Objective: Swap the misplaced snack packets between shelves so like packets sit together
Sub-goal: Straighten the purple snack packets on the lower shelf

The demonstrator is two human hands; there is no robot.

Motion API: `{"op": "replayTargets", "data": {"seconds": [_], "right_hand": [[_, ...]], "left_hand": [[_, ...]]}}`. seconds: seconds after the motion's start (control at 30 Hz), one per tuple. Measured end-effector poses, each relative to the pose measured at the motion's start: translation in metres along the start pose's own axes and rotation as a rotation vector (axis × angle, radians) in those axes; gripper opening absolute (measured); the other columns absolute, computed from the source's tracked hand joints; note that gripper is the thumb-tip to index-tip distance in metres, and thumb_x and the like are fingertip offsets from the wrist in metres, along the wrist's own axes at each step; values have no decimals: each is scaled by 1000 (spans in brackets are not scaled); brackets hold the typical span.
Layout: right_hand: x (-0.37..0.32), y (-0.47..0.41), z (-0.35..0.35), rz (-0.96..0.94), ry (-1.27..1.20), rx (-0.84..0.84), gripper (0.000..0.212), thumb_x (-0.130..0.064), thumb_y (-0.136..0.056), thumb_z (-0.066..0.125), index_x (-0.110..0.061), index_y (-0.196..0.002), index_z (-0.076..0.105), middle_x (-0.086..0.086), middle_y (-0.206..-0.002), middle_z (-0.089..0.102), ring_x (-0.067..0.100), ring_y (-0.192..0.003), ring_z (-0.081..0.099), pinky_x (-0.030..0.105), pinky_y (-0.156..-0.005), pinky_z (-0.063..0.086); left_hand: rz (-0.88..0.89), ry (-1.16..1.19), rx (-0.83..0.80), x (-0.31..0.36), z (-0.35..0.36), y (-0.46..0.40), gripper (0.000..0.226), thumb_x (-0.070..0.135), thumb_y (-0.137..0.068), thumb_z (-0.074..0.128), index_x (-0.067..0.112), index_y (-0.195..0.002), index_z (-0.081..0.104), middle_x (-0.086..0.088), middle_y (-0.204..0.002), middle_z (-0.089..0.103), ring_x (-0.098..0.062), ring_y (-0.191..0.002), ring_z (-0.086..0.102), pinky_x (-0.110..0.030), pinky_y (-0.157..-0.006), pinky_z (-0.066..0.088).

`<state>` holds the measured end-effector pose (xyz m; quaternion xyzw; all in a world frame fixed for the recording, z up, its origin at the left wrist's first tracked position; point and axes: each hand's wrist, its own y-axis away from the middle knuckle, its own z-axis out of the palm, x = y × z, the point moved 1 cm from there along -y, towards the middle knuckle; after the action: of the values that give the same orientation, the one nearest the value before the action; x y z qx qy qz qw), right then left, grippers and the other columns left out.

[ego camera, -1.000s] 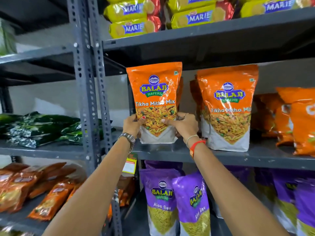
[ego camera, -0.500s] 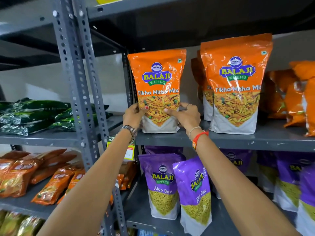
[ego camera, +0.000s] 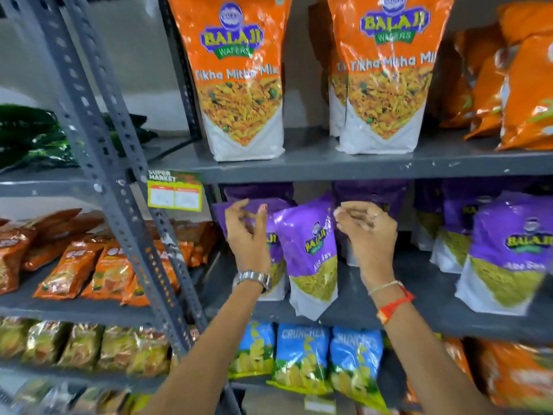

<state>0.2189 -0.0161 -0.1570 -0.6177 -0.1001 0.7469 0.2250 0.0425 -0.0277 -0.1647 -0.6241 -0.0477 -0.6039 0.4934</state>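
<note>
An orange Tikha Mitha Mix packet (ego camera: pixel 239 85) stands upright at the left end of the upper grey shelf (ego camera: pixel 329 167), with another orange packet (ego camera: pixel 386 85) to its right. On the shelf below, purple Aloo Sev packets stand in a row; one purple packet (ego camera: pixel 308 253) leans between my hands. My left hand (ego camera: pixel 248 235) hovers in front of a second purple packet, fingers loosely curled and holding nothing. My right hand (ego camera: pixel 368 235) is just right of the leaning packet, fingers curled and apart, also holding nothing.
A slotted grey upright post (ego camera: pixel 119 190) with a yellow price tag (ego camera: pixel 175 191) divides the racks. Small orange sachets (ego camera: pixel 89 265) and green packets (ego camera: pixel 30 136) fill the left rack. Blue Crunchex packets (ego camera: pixel 302 357) stand on the lowest shelf. More purple packets (ego camera: pixel 505 253) stand at right.
Both hands let go of the orange packet on the upper shelf and dropped to the purple packets one shelf down. The view tilted downward.
</note>
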Motion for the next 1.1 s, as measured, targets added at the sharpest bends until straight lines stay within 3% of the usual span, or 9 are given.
{"op": "replayTargets", "data": {"seconds": [0.07,0.13,0.23,0.37,0.43,0.53,0.6,0.8,1.1], "right_hand": [[28,2,-18,76,26,20,12,-9,-75,70,-18,-80,66,10,-77,68,14,-70,63,43,-82,54],[59,-1,-34,164,81,18,12,-6,-77,70,-11,-88,66,11,-81,69,7,-70,64,41,-86,53],[106,-9,-52,352,193,-80,35,-15,-78,72,-5,-110,61,21,-107,70,22,-93,66,40,-96,48],[152,-13,-58,590,232,-289,57,-18,-83,67,-11,-133,42,21,-138,47,25,-120,49,37,-98,38],[168,-18,-55,658,230,-401,66,-19,-85,65,-15,-141,31,17,-147,37,26,-134,39,34,-94,32],[185,-27,-50,698,232,-547,86,-38,-77,71,-24,-146,22,3,-154,33,22,-141,32,36,-97,27],[187,-30,-43,686,245,-605,89,-46,-70,73,-28,-144,26,-2,-151,40,18,-139,35,37,-99,28],[181,-38,-47,595,350,-653,57,-42,-76,71,-29,-127,47,3,-135,57,21,-124,52,44,-101,45],[187,-32,-76,478,225,-406,32,-25,-72,78,-28,-98,60,-2,-98,70,18,-98,64,40,-89,53]], "left_hand": [[-62,-26,-22,-26,1,31,20,28,-78,60,33,-95,49,3,-78,50,-7,-64,45,-14,-59,38],[-142,-44,-13,-50,-2,59,25,29,-78,58,22,-100,50,5,-85,52,-3,-72,48,-12,-61,40],[-325,-50,-35,-79,-7,100,32,29,-81,58,14,-109,51,-2,-99,57,4,-79,53,-12,-68,43],[-627,-9,-42,-112,-3,132,10,21,-88,52,30,-90,54,4,-84,54,-6,-71,49,-34,-74,43],[-697,40,-91,-117,6,138,18,16,-89,49,19,-107,53,5,-102,57,-15,-96,52,-43,-91,42],[-702,87,-130,-117,17,142,44,11,-90,45,5,-133,37,-11,-138,44,-23,-125,42,-35,-99,37],[-687,92,-138,-117,18,138,48,12,-90,46,8,-136,33,-12,-145,38,-25,-131,38,-38,-104,37],[-683,16,-69,-129,37,142,48,14,-89,48,9,-135,36,-16,-146,37,-29,-134,36,-51,-109,33],[-613,-9,-138,-144,57,137,31,6,-89,46,5,-120,48,-12,-112,56,-18,-93,54,-37,-83,44]]}}
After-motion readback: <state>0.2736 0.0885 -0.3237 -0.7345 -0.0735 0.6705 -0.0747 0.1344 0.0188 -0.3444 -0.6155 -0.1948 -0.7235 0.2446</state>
